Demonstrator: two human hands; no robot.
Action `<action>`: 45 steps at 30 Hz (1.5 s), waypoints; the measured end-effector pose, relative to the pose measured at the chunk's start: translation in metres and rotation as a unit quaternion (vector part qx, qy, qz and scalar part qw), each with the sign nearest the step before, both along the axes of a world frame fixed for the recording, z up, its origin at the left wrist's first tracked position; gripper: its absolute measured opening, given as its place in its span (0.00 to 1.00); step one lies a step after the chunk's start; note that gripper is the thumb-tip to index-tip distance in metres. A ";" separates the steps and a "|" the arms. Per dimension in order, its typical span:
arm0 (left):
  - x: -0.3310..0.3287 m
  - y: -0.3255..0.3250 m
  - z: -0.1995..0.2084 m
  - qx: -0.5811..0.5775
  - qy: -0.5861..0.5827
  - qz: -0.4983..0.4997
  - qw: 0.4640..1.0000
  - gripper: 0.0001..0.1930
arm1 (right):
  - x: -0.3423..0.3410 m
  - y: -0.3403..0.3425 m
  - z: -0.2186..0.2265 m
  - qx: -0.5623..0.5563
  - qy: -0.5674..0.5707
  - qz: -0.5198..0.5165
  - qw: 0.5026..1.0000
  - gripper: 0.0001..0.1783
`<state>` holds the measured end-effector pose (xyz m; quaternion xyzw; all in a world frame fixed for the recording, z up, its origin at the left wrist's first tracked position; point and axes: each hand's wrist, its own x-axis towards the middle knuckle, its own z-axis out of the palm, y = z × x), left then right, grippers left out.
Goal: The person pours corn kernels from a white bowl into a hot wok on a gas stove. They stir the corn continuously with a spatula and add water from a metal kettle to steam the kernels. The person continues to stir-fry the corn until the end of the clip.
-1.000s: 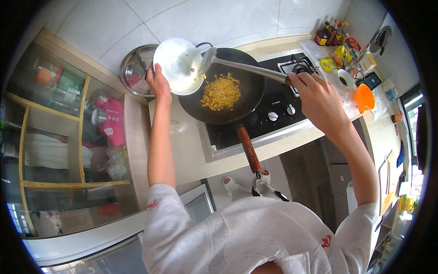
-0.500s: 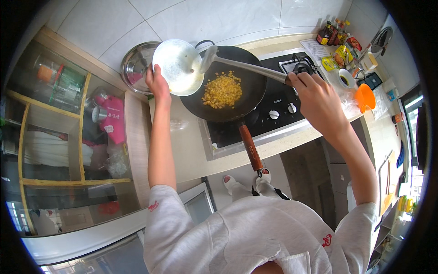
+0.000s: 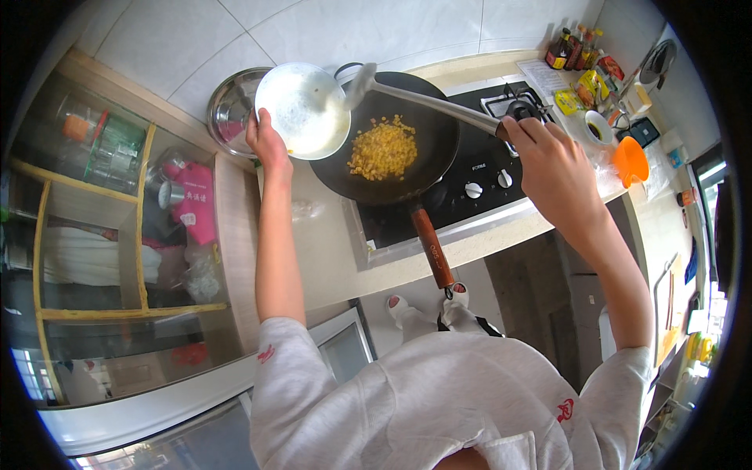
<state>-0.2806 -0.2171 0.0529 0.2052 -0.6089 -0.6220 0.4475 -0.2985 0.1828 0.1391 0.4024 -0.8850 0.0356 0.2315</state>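
Observation:
My left hand grips the edge of a white bowl, tilted toward the pan, with a little residue inside. In my right hand is the dark handle end of a metal spatula; its blade is at the bowl's right rim. Below them a black wok with a wooden handle sits on the left side of the stove. A heap of yellow corn kernels lies in the middle of the wok.
The black gas stove has a second burner to the right. Behind the bowl stands a steel basin. Sauce bottles, a small bowl of dark liquid and an orange container crowd the right counter. A glass-fronted cabinet is at left.
The spatula blade has lifted slightly from inside the bowl's edge to its rim. The bowl has shifted slightly left and up.

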 end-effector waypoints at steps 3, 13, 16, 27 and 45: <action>-0.002 -0.001 -0.002 0.013 -0.005 0.002 1.000 0.18 | 0.001 -0.003 0.002 -0.059 -0.047 0.047 0.996 0.22; 0.001 0.006 0.009 0.044 -0.017 -0.020 0.999 0.21 | 0.009 -0.012 0.007 -0.083 -0.160 0.075 0.981 0.20; -0.001 0.006 0.009 0.041 -0.009 -0.030 0.999 0.22 | 0.011 -0.012 0.014 -0.065 -0.191 0.062 0.978 0.16; -0.004 0.002 0.007 0.036 -0.015 -0.029 0.999 0.20 | 0.017 0.002 0.013 -0.018 -0.142 0.045 0.989 0.18; -0.010 0.005 0.003 0.029 -0.015 -0.030 0.999 0.20 | 0.014 -0.003 0.000 -0.059 -0.090 0.076 0.991 0.22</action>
